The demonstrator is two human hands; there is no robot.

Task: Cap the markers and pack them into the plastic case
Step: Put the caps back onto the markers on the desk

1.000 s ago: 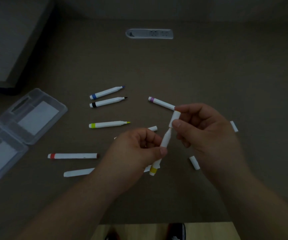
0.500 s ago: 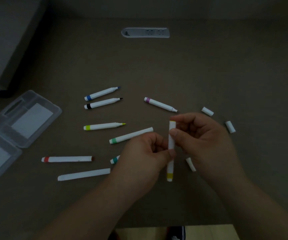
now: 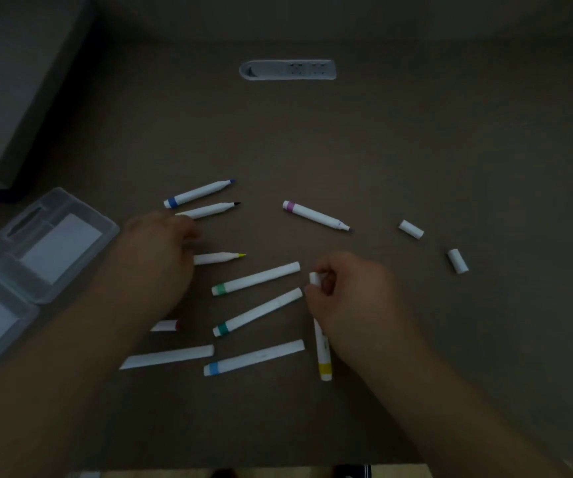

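Note:
My right hand [image 3: 350,305] pinches the capped yellow-banded marker [image 3: 323,355] near its cap end, its lower end close to the table. Motion blurs my left hand [image 3: 154,257], which lies over the rear ends of the uncapped lime marker [image 3: 221,258] and black marker [image 3: 214,210]. The blue marker [image 3: 198,193] and purple marker [image 3: 316,215] lie uncapped. The green [image 3: 255,278], teal [image 3: 257,312] and light-blue [image 3: 254,357] markers are capped. Two loose caps [image 3: 411,229] [image 3: 457,261] lie at the right. The open clear plastic case [image 3: 42,205] sits at the left.
A plain white capped marker [image 3: 167,357] and a red-tipped one [image 3: 166,325], mostly hidden by my left forearm, lie near the front. A socket panel [image 3: 287,69] is set into the table at the back. A grey box [image 3: 9,81] stands at the far left corner.
My left hand let go of the yellow marker and swung left toward the lime and black markers. My right hand lowered the capped yellow marker toward the table.

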